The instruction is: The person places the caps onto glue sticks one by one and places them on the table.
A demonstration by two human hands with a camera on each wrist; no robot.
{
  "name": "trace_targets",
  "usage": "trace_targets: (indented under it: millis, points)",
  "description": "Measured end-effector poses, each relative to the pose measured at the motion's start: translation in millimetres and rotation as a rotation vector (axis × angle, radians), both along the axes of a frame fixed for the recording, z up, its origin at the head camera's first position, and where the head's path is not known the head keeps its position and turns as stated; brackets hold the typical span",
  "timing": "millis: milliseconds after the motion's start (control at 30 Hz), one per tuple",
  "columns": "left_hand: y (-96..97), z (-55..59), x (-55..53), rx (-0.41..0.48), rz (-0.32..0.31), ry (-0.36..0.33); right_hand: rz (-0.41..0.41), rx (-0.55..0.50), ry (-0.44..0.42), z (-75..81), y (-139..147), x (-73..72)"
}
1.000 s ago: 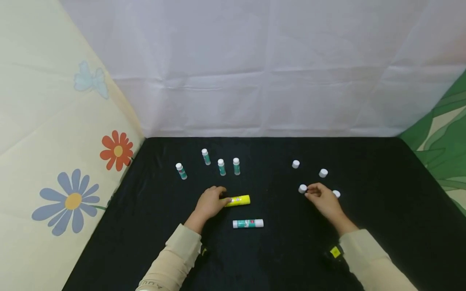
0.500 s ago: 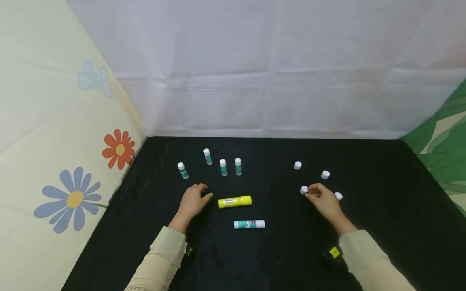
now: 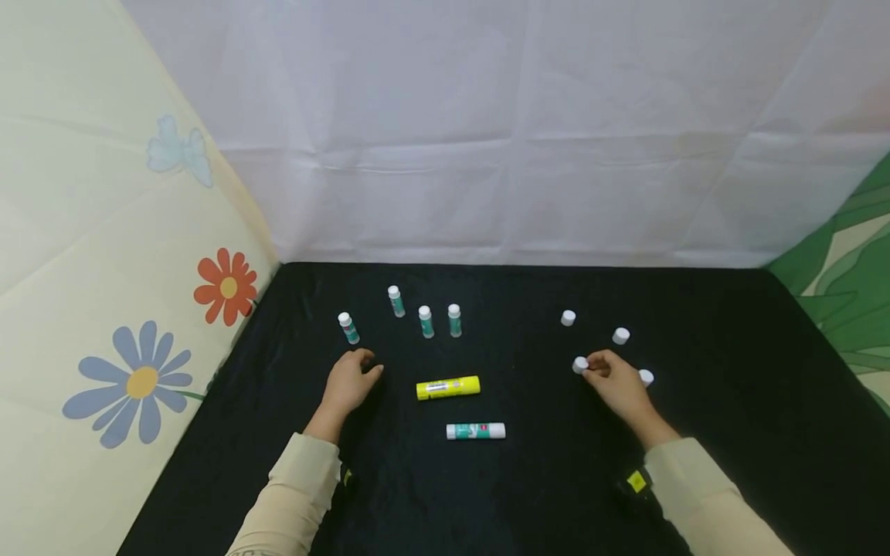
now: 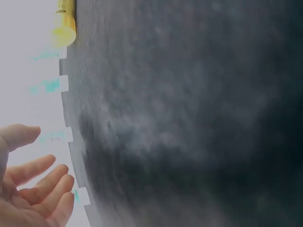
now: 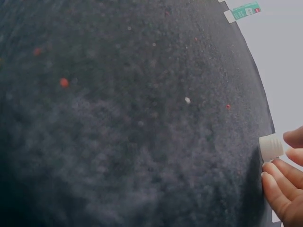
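My left hand (image 3: 350,380) holds nothing, its fingers relaxed and slightly bent, left of the yellow glue stick (image 3: 448,388) that lies on its side. Just beyond that hand stands a small green-and-white glue stick (image 3: 348,328); in the left wrist view the thumb and fingers are spread apart. My right hand (image 3: 619,384) is beside a white cap (image 3: 580,365), fingertips at its near right side. The right wrist view has this cap (image 5: 271,147) standing on the cloth, thumb and fingers close by; whether they touch it I cannot tell.
More small glue sticks (image 3: 426,322) stand upright at the back left. A green-and-white glue stick (image 3: 476,431) lies in front of the yellow one. Other white caps (image 3: 621,336) sit around the right hand on the black cloth (image 3: 542,479). A white sheet (image 3: 431,131) hangs behind.
My left hand has let go of the yellow glue stick and moved left, away from it. The right hand has stayed by the white cap. The camera view shifted slightly.
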State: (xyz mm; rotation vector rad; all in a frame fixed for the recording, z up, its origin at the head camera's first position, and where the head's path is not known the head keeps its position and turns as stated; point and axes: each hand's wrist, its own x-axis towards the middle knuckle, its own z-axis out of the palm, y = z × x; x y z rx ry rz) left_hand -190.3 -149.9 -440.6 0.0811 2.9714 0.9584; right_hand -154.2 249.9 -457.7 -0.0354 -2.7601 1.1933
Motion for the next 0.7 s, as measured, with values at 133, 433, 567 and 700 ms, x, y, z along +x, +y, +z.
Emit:
trace_targets:
  millis: [133, 433, 567, 700]
  points:
    - [-5.5, -0.3, -1.4, 0.022, 0.028, 0.017, -0.006, 0.007, 0.005, 0.1, -1.4, -0.9]
    - [-15.9, -2.6, -6.3, 0.067, 0.083, -0.004, -0.008, 0.021, 0.000, 0.9, -3.8, -2.9]
    - [-18.1, -1.6, -8.0, 0.087, 0.112, -0.009, -0.012, 0.028, -0.015, 2.3, -4.8, -3.1]
    - [-20.6, -0.6, -9.5, 0.098, 0.146, -0.010, -0.014, 0.043, -0.004, 3.1, -5.5, -4.0]
